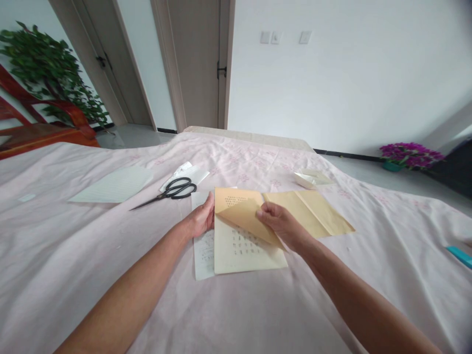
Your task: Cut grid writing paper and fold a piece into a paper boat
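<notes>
A tan paper sheet (236, 209) lies folded over a cream printed sheet (245, 253) on the pink cloth. My left hand (202, 219) presses the sheets' left edge, fingers curled against it. My right hand (282, 223) pinches the folded-over tan flap near its right corner. A white printed sheet (203, 255) lies under the cream one, sticking out at the left. A second tan sheet (313, 211), creased, lies just right of my right hand.
Black scissors (171, 191) lie left of the papers, with a white slip (186, 174) behind them. A pale lined sheet (114, 186) lies further left. Small folded white paper (311, 178) sits at the back right. A teal object (460, 255) is at the right edge.
</notes>
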`<action>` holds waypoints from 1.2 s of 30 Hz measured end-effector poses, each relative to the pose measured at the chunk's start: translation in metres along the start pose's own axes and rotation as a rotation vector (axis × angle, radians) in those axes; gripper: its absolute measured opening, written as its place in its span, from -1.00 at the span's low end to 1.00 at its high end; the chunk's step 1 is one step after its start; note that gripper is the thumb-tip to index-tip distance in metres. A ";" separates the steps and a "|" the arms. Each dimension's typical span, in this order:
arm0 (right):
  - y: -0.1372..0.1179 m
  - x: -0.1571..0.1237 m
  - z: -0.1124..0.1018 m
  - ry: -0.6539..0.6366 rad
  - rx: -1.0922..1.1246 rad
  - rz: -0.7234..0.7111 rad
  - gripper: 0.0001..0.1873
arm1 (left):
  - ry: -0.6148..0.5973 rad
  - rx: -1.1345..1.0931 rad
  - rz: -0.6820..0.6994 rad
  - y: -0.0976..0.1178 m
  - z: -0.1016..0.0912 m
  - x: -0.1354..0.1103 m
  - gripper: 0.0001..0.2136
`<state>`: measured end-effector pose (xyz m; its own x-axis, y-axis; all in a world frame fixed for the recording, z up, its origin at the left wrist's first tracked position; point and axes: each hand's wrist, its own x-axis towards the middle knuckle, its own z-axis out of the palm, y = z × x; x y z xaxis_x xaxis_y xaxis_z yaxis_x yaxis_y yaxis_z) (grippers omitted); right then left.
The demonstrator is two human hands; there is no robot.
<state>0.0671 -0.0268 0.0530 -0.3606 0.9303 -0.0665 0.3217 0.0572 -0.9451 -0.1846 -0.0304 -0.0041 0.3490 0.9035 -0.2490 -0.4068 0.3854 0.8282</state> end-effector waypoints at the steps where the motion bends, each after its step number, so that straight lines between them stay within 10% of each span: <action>1: -0.007 0.004 -0.010 0.095 -0.044 -0.037 -0.63 | 0.005 0.015 0.027 -0.001 0.001 -0.001 -0.41; 9: -0.067 0.037 -0.088 0.586 -0.454 -0.301 -0.82 | 0.128 0.193 0.251 -0.012 0.026 -0.009 -0.38; 13: -0.080 0.048 -0.131 0.723 -0.434 -0.323 -0.75 | -0.026 0.254 0.165 0.022 0.029 -0.022 -0.47; 17: -0.062 0.052 -0.167 0.730 -0.395 -0.238 -0.66 | -0.198 0.561 -0.018 0.085 0.023 -0.040 -0.62; 22: -0.001 0.043 -0.160 0.686 -0.541 -0.034 -0.66 | -0.162 1.012 -0.126 0.120 0.008 -0.031 -0.82; 27: 0.052 0.036 -0.139 0.627 -0.668 0.127 -0.67 | 0.217 1.117 0.197 0.072 0.010 -0.008 -0.75; 36: 0.067 0.030 -0.141 0.636 -0.704 0.181 -0.61 | 0.163 1.142 0.455 -0.024 0.040 0.014 -0.68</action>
<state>0.2015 0.0564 0.0330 0.2210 0.9567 0.1895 0.8515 -0.0945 -0.5158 -0.1362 -0.0346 -0.0070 0.2260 0.9566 0.1837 0.5334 -0.2793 0.7984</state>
